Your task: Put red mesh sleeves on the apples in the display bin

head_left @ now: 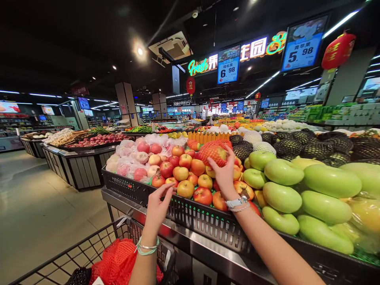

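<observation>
My right hand, with a white watch on its wrist, is closed around a yellowish-red fruit in a red net above the apples. The fruit's exact kind is hard to make out through the mesh. My left hand hovers by the front rim of the black crate, its fingers apart and nothing visible in them. Loose red and yellow apples fill the crate between both hands. To their left lie pinkish apples in clear wrapping.
Large green fruits are piled to the right, with dark-netted fruits behind them. A wire shopping cart holding a red net bundle stands below my left arm. Another produce stand is across the aisle at left.
</observation>
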### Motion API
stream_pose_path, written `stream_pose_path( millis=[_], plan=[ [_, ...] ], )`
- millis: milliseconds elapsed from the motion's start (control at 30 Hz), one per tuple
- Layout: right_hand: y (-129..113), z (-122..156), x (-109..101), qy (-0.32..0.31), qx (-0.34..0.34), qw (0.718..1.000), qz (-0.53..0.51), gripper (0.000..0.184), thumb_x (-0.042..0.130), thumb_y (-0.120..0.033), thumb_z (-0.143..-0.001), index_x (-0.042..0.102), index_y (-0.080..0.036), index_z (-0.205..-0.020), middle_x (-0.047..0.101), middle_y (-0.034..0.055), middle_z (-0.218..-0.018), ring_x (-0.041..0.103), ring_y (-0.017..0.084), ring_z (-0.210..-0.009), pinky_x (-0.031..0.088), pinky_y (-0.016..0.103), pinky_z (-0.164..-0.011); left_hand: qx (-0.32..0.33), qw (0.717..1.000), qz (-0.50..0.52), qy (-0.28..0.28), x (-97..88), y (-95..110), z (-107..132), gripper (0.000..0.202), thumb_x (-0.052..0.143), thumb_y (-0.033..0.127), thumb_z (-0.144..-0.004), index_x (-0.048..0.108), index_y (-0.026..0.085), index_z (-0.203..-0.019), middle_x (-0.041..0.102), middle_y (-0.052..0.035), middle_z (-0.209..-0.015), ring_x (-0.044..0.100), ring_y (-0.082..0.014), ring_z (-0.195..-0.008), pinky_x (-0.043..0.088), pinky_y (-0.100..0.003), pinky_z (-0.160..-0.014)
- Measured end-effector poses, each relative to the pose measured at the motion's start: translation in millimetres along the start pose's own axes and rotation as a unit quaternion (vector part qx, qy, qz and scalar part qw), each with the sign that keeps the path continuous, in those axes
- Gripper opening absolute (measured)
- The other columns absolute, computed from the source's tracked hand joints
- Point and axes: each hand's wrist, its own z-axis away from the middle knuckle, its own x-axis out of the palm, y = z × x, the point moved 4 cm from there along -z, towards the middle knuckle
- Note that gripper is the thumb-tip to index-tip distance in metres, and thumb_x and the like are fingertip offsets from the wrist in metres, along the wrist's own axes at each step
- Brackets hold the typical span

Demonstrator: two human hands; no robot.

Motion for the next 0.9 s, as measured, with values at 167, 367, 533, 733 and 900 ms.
stream_pose_path(
  millis=[167,367,533,733,900],
  plan=[
    [-10.4,-80.0,26.4,-0.021,-0.120,0.958,0.258,0.067,0.057,-0.025,-0.085,0.031,-0.011,-0.146,0.035,0.0199,-0.142,0.036,0.029,-0.135,0.033,0.046,-0.116,-0.018,0.993,0.027,0.113,-40.4,-10.1,-1.7,0.038,0.056,0.050,-0.089,0.069,0.016,-0.103,0.074,-0.0079,-0.093,0.070,-0.0205,-0.079,0.054,-0.033,-0.079],
    [34.0,-108.4,94.3,-0.285,-0.171,0.789,0.516,0.056,0.036,-0.003,-0.087,0.053,-0.021,-0.138,0.035,0.0188,-0.147,0.037,0.041,-0.127,0.055,0.050,-0.081,0.012,0.991,0.020,0.129,-53.5,8.6,15.1,0.033,0.053,0.047,-0.093,0.068,0.019,-0.103,0.073,-0.0048,-0.087,0.069,-0.0179,-0.077,0.055,-0.029,-0.075],
    [89.3,-103.6,113.1,-0.328,-0.098,0.773,0.534,0.053,0.036,-0.003,-0.087,0.061,-0.019,-0.132,0.046,0.0232,-0.137,0.047,0.039,-0.121,0.054,0.053,-0.083,0.046,0.968,0.085,0.233,-83.2,28.6,44.3,0.026,0.053,0.039,-0.094,0.070,0.021,-0.103,0.072,-0.0024,-0.079,0.068,-0.0168,-0.070,0.056,-0.027,-0.070],
    [120.8,-117.7,120.0,-0.391,-0.029,0.766,0.509,0.044,0.044,-0.033,-0.093,0.060,-0.028,-0.135,0.047,0.0148,-0.144,0.051,0.038,-0.124,0.044,0.063,-0.097,0.071,0.911,0.142,0.381,-143.4,2.1,51.1,0.029,0.051,0.039,-0.087,0.068,0.017,-0.088,0.067,-0.0027,-0.065,0.063,-0.0177,-0.060,0.054,-0.029,-0.061],
    [125.2,-111.6,120.6,-0.400,-0.003,0.780,0.481,0.065,0.035,-0.061,-0.095,0.038,-0.029,-0.152,0.017,0.0092,-0.163,0.021,0.045,-0.145,0.020,0.069,-0.112,-0.077,0.944,0.009,0.321,-175.3,-91.3,24.8,0.030,0.050,0.043,-0.090,0.064,0.016,-0.092,0.069,-0.0007,-0.071,0.064,-0.0124,-0.058,0.052,-0.022,-0.057]
  ],
)
